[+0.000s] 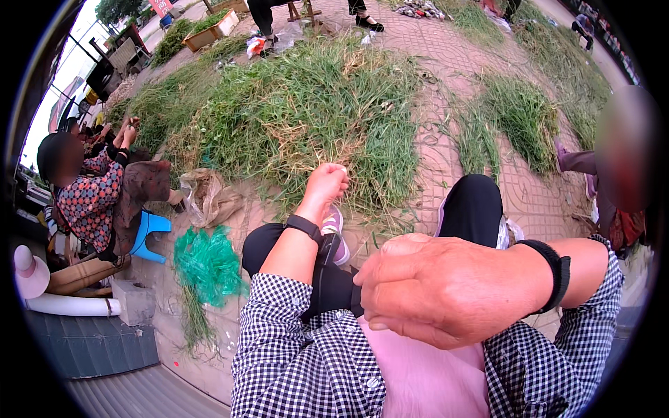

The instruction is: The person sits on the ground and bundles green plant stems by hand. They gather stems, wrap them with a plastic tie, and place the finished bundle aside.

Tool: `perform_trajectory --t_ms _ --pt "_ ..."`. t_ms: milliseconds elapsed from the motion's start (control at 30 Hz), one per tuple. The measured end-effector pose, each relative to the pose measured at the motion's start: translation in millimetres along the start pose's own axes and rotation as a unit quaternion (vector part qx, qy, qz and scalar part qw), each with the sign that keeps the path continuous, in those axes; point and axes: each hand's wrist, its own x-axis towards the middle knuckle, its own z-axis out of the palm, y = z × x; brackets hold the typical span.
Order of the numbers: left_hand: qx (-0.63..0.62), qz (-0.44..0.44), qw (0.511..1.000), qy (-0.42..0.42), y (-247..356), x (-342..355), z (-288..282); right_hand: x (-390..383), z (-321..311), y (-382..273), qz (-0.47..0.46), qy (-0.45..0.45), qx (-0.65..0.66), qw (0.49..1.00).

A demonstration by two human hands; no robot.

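Note:
My left hand (326, 187) is closed, its fingers curled in, at the near edge of a big heap of cut green grass (300, 111) mixed with dry straw. Whatever those fingers hold, if anything, is hidden. Large and close above my lap, my right hand (442, 285) shows its back, with the fingers bent and pressed together. A small dark tip shows beside its fingertips; I cannot tell whether the hand grips it. Black bands circle both wrists.
Left of my legs lie a crumpled green plastic bag (208, 261) and a tan sack (209, 197). A person (90, 195) sits by a blue stool (148, 235). Another person (617, 167) is at right, near smaller grass bunches (519, 115). A planter box (211, 29) stands behind.

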Motion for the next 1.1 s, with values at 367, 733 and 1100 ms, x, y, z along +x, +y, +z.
perform_trajectory --t_ms 367,733,1100 --pt "0.458 0.150 0.851 0.207 -72.8 77.2 -27.9 13.4 -4.4 84.2 -0.246 0.420 0.074 0.871" --pt "0.652 0.034 0.729 0.206 -102.0 127.5 -6.9 -65.0 -12.2 272.9 0.223 0.451 0.086 0.860" --pt "0.364 0.094 0.898 0.229 -46.7 152.8 -70.4 -64.4 -15.7 275.9 0.198 0.449 0.096 0.866"
